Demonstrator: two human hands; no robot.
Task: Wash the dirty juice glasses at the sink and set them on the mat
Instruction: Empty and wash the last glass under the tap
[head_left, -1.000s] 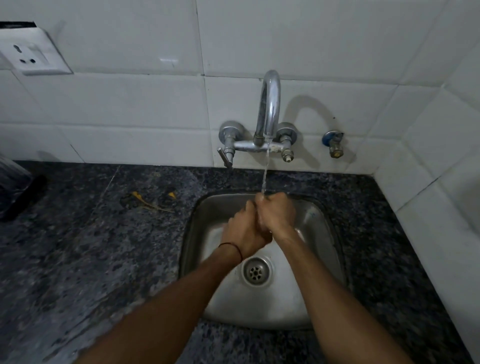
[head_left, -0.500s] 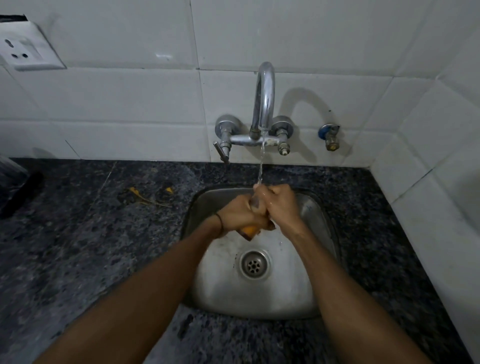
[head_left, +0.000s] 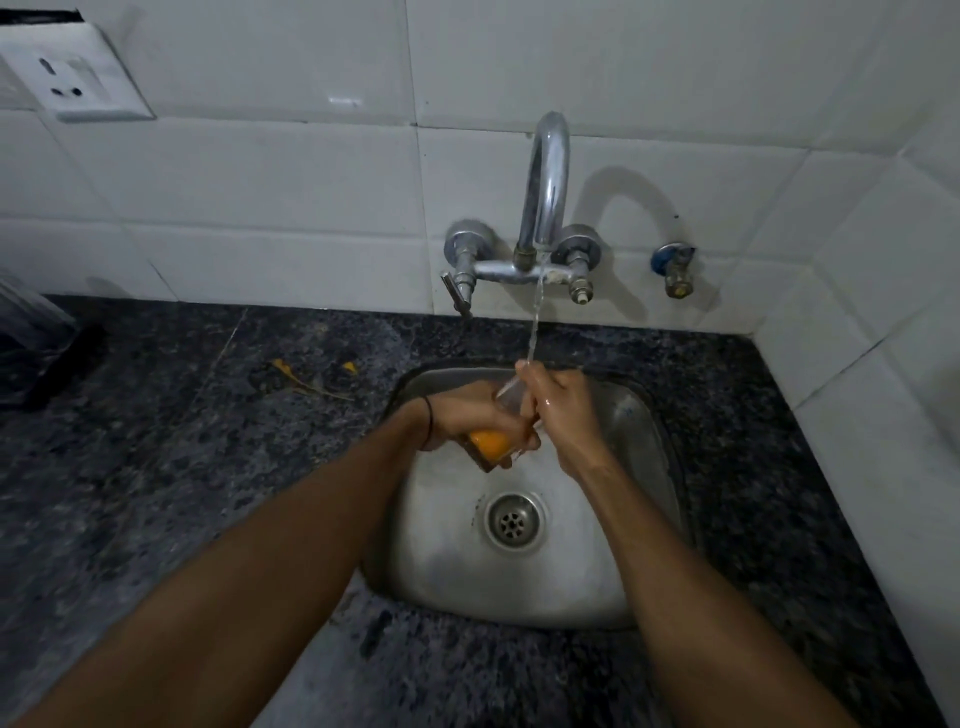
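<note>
Rinsing is judged barely begun: the orange-bottomed juice glass (head_left: 492, 445) is gripped by the left hand (head_left: 460, 415) and pinched at its rim by the right hand (head_left: 563, 410) over the sink (head_left: 652, 467); no mat is seen.

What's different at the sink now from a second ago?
The left hand has turned the glass, so its orange bottom now shows below the fingers; a second ago the hands hid it. The right hand stays at its upper end. Water still runs from the tap onto the hands, above the sink.
</note>
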